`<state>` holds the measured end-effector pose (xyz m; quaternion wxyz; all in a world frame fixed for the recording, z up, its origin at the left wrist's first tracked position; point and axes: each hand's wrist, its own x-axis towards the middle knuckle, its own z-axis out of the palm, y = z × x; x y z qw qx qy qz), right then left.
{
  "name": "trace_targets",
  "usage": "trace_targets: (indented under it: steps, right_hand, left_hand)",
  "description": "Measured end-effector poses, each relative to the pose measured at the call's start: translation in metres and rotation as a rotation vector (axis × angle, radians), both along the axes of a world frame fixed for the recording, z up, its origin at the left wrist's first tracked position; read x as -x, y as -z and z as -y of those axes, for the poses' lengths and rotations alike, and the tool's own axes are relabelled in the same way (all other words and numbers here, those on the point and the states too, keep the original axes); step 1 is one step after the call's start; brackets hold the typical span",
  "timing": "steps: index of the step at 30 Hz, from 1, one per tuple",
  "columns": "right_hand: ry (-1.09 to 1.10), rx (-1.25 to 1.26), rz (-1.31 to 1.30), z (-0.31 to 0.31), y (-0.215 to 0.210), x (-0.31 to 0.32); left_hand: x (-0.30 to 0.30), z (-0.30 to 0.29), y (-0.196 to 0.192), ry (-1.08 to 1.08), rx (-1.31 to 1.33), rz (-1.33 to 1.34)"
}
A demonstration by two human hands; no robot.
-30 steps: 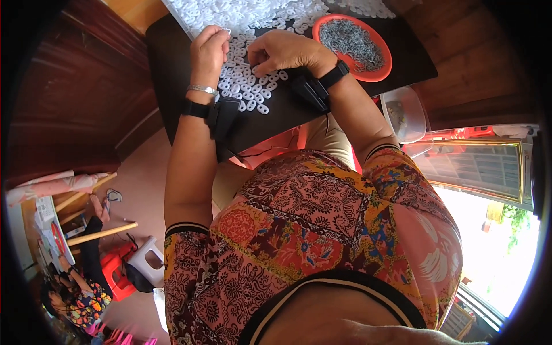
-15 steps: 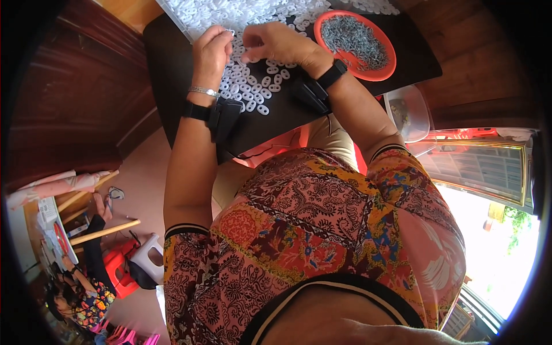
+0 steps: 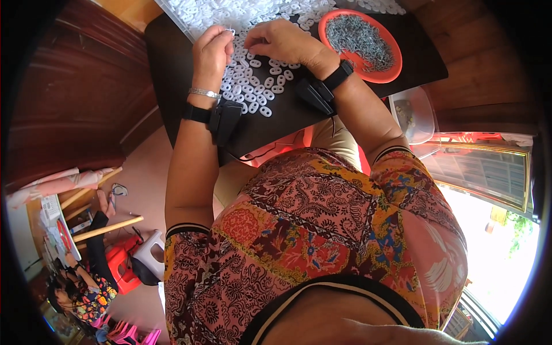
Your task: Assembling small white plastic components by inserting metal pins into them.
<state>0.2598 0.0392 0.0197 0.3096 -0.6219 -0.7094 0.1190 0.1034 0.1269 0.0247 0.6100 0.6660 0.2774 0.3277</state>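
On a dark table (image 3: 172, 69) lies a spread of several small white plastic pieces (image 3: 253, 86). My left hand (image 3: 211, 50) is raised over them with its fingertips pinched on one small white piece. My right hand (image 3: 282, 40) is close beside it, fingers curled toward the same spot; whether it holds anything small I cannot tell. Both wrists carry black bands with black devices. To the right stands an orange bowl (image 3: 391, 72) full of small grey metal parts.
A clear plastic container (image 3: 409, 115) sits below the table's right edge. Dark wooden walls flank the table. A person sits on the floor at lower left near a red stool (image 3: 121, 264) and a white stool (image 3: 150, 250). A bright window is at right.
Both hands have lifted off the pile of white pieces and come together at the fingertips. The view has shifted slightly, with the table now a little lower.
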Motion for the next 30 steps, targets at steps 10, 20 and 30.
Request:
trace_targets:
  steps: [10,20,30]
  right_hand:
    - [-0.128,0.176,0.051,0.008,-0.010,0.005]
    - [-0.146,0.179,0.043,0.005,-0.005,0.007]
    - [0.021,0.137,0.041,0.002,-0.005,-0.002]
  left_hand:
    - [-0.001,-0.002,0.003,0.018,-0.002,0.038]
    - [0.001,-0.005,0.004,0.018,0.010,0.042]
    - [0.000,0.002,-0.001,0.044,0.026,0.051]
